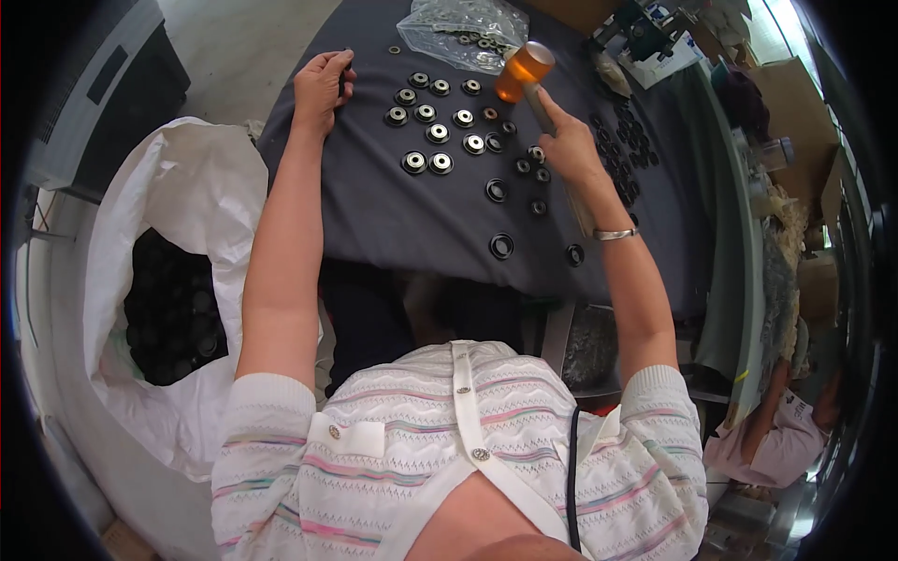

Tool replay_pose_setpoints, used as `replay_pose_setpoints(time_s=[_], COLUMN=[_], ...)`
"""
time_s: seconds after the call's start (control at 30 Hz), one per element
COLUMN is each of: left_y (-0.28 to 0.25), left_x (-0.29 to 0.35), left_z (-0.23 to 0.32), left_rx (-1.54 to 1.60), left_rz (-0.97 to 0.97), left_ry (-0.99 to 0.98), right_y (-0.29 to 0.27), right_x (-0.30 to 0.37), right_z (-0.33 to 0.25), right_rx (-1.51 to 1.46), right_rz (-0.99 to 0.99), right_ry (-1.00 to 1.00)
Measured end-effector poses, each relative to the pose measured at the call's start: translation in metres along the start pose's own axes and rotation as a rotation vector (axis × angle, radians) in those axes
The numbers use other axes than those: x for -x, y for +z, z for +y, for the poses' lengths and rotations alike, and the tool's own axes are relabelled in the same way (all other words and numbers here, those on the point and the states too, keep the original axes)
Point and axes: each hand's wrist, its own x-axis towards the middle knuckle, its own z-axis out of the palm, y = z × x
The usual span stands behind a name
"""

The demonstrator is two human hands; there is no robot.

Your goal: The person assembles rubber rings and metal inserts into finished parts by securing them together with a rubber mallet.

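My right hand (569,142) is closed round the handle of a mallet with an orange, see-through head (524,71), its index finger stretched along the handle. The mallet head is over the far part of the dark cloth-covered table (374,220). At the table's far left, my left hand (323,89) pinches a small dark piece (346,67), mostly hidden by the fingers. Between the hands lie several black round parts with silvery ring centres (438,134). Nearer to me and to the right lie black rings (501,246) without silver centres.
A clear plastic bag (468,33) with small metal rings lies at the far edge. Many black parts (622,150) spread right of my right hand. A white sack (140,178) holding black parts stands at left. Another person (772,435) is at lower right.
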Motion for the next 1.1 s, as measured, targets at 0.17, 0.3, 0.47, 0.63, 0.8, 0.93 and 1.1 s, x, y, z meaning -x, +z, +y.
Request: replay_pose_setpoints(time_s=[0.17,0.3,0.47,0.63,0.8,0.93,1.1], left_y=[-0.007,0.0,0.0,-0.002,0.001,-0.002,0.004], left_x=[0.002,-0.002,0.001,0.0,0.003,0.001,0.004], left_z=[-0.002,0.002,-0.001,0.007,0.001,0.001,0.008], left_rx=[-0.028,0.015,0.023,0.029,0.017,0.002,0.057], left_rz=[0.016,-0.012,-0.008,-0.002,0.014,0.012,-0.009], left_ry=[-0.008,0.047,-0.001,0.047,0.004,-0.013,0.05], right_y=[-0.009,-0.002,0.012,-0.006,0.028,0.016,0.029], right_x=[-0.015,-0.019,-0.025,-0.01,-0.022,-0.03,-0.037], right_z=[0.006,-0.014,-0.012,-0.037,-0.06,-0.059,-0.07], right_rx=[-0.182,-0.174,-0.085,-0.259,0.103,-0.145,-0.183], right_rz=[0.171,0.188,0.022,0.156,-0.057,-0.001,0.161], right_ry=[-0.217,-0.279,-0.158,-0.241,-0.183,-0.259,-0.406])
